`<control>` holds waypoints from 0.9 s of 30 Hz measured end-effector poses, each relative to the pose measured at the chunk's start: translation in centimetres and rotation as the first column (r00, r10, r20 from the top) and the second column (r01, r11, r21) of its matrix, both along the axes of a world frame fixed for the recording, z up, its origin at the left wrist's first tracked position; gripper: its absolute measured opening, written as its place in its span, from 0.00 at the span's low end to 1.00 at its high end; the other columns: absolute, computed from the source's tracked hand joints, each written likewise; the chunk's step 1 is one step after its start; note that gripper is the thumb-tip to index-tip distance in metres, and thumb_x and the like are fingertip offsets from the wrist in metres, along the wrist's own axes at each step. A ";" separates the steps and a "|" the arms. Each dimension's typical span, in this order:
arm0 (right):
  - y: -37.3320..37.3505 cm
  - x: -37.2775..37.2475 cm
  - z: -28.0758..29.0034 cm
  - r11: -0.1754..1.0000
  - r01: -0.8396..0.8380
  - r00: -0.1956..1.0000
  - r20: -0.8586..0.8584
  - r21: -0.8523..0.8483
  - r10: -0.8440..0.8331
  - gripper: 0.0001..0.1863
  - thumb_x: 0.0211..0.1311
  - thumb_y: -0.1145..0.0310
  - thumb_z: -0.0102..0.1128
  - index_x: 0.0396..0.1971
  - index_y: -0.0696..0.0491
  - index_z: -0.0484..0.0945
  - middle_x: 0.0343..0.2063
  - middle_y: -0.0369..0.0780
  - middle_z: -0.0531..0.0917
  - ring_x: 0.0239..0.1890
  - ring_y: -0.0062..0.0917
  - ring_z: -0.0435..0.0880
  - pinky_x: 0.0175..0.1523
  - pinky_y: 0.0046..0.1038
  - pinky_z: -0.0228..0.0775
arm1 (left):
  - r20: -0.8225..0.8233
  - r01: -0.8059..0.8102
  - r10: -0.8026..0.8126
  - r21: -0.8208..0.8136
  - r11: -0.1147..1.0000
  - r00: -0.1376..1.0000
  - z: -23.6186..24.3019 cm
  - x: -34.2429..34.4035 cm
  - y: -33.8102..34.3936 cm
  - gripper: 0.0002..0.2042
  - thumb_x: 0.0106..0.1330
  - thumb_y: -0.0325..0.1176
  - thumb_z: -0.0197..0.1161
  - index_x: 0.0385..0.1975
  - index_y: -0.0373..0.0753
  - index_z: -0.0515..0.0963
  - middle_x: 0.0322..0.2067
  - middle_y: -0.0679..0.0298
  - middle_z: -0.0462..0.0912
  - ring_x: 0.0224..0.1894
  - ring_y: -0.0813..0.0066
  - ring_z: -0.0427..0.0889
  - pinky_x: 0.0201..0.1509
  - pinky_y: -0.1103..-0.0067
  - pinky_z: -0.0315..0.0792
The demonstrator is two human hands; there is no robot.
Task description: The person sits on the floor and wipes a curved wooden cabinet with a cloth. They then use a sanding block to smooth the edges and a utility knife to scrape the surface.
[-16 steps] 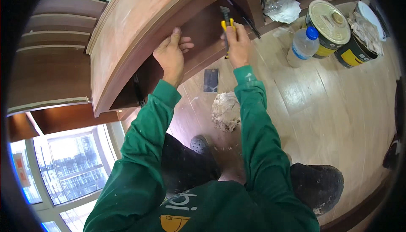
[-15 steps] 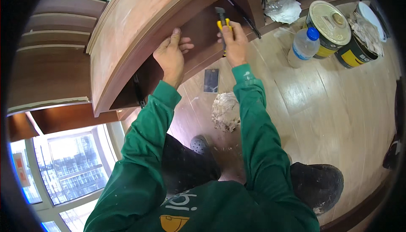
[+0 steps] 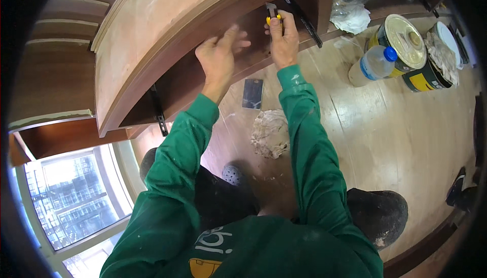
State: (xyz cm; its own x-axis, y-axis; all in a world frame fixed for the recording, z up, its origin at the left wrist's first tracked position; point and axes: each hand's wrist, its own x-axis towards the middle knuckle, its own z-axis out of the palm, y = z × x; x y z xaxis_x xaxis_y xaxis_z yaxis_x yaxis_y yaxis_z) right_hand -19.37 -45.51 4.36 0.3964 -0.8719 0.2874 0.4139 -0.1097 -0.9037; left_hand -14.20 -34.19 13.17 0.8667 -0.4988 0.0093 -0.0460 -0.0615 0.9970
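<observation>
My right hand (image 3: 285,42) is closed round a yellow and black utility knife (image 3: 274,18), its grey tip pointing up and away from me. It is held in front of the open wooden cabinet (image 3: 185,93), below its curved front rail. My left hand (image 3: 219,57) is raised beside it, near the underside of that rail, with its fingers apart and a little blurred. Nothing shows in the left hand. A black drawer slide (image 3: 303,20) runs along the cabinet's inner side, just right of my right hand.
A dark rectangular piece (image 3: 252,94) and a crumpled off-white rag (image 3: 270,133) lie on the wood-look floor. To the right stand a water bottle (image 3: 373,65), a lidded can (image 3: 404,42) and an open can (image 3: 428,80). Another drawer slide (image 3: 160,113) hangs at left.
My left hand has moved up and to the right, closer to the right hand. The knife now points more upward, with less of it showing. The view has shifted slightly.
</observation>
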 end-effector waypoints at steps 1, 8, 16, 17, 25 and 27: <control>0.0 0.0 0.1 1.000 0.005 1.000 0.000 -0.006 -0.005 0.17 0.70 0.58 0.50 0.47 0.56 0.71 0.29 0.41 0.82 0.29 0.22 0.80 0.37 0.27 0.72 | 0.031 0.044 -0.045 0.041 0.998 0.999 -0.2 0.2 0.1 0.18 0.64 0.37 0.65 0.44 0.26 0.76 0.34 0.51 0.84 0.33 0.68 0.85 0.37 0.78 0.78; 0.1 0.9 0.4 0.977 0.146 0.985 -0.071 -0.156 -0.158 0.15 0.71 0.61 0.47 0.48 0.56 0.69 0.34 0.47 0.81 0.37 0.36 0.81 0.43 0.34 0.71 | 0.178 0.198 -0.222 0.143 0.970 0.959 -1.3 0.2 -2.1 0.17 0.64 0.36 0.64 0.48 0.30 0.79 0.40 0.59 0.84 0.39 0.78 0.80 0.44 0.81 0.73; 0.1 1.0 1.3 0.964 0.173 0.977 -0.087 -0.200 -0.193 0.12 0.70 0.66 0.46 0.47 0.57 0.69 0.35 0.51 0.79 0.39 0.42 0.81 0.44 0.36 0.70 | 0.019 0.270 -0.271 0.038 0.962 0.962 0.2 -1.2 -3.0 0.16 0.65 0.33 0.63 0.49 0.33 0.79 0.39 0.64 0.83 0.37 0.81 0.78 0.43 0.83 0.72; 0.1 1.0 1.2 0.966 0.165 0.979 -0.085 -0.197 -0.185 0.12 0.70 0.67 0.46 0.46 0.57 0.69 0.35 0.51 0.79 0.39 0.43 0.81 0.44 0.36 0.70 | 0.006 0.269 -0.269 0.044 0.962 0.963 0.3 -1.3 -2.9 0.15 0.65 0.33 0.63 0.49 0.34 0.79 0.39 0.65 0.83 0.36 0.82 0.78 0.43 0.84 0.72; -0.1 1.4 0.9 0.982 0.122 0.989 -0.071 -0.141 -0.133 0.10 0.70 0.66 0.45 0.45 0.54 0.69 0.34 0.50 0.81 0.38 0.42 0.82 0.43 0.36 0.71 | 0.156 0.251 -0.265 0.105 0.962 0.952 -0.2 -0.9 -2.9 0.14 0.64 0.33 0.63 0.48 0.35 0.81 0.37 0.67 0.83 0.35 0.84 0.77 0.42 0.85 0.72; -0.2 1.4 0.9 0.981 0.121 0.988 -0.076 -0.152 -0.134 0.09 0.70 0.67 0.45 0.45 0.54 0.69 0.33 0.49 0.81 0.37 0.40 0.82 0.43 0.36 0.71 | 0.170 0.248 -0.265 0.114 0.962 0.949 -0.3 -0.8 -2.9 0.14 0.64 0.34 0.64 0.48 0.35 0.81 0.38 0.67 0.84 0.36 0.83 0.77 0.42 0.84 0.72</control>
State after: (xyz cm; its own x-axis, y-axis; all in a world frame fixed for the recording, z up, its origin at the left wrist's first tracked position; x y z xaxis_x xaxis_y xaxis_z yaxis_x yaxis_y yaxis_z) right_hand -17.99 -45.73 5.25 0.3132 -0.8679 0.3856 0.3097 -0.2905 -0.9054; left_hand -15.02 -37.09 12.88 0.6970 -0.7102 0.0991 -0.2519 -0.1132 0.9611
